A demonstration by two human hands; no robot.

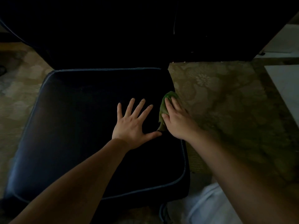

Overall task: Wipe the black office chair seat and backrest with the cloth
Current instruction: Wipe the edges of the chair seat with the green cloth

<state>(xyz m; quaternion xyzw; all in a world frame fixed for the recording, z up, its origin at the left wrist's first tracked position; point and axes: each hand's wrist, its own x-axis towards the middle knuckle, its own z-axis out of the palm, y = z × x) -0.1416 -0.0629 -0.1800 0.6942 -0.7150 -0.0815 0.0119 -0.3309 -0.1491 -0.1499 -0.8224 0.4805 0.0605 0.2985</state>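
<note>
Patterned carpet point(218, 97) spread under black chair seat point(77, 126). Green cloth point(163, 110) laid at seat's right edge, pressed by right hand point(178, 120); left hand point(131, 125) flattened on seat beside.

Cloth point(163, 109) mostly hidden under right hand point(178, 122); backrest point(105, 38) top cut off by edge

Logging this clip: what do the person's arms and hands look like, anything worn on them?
No gloves, rings or watch show on the left hand or the right hand. Both forearms are uncovered, with no sleeve in view up to the picture's edge. The light is dim, so small marks cannot be told.
</note>
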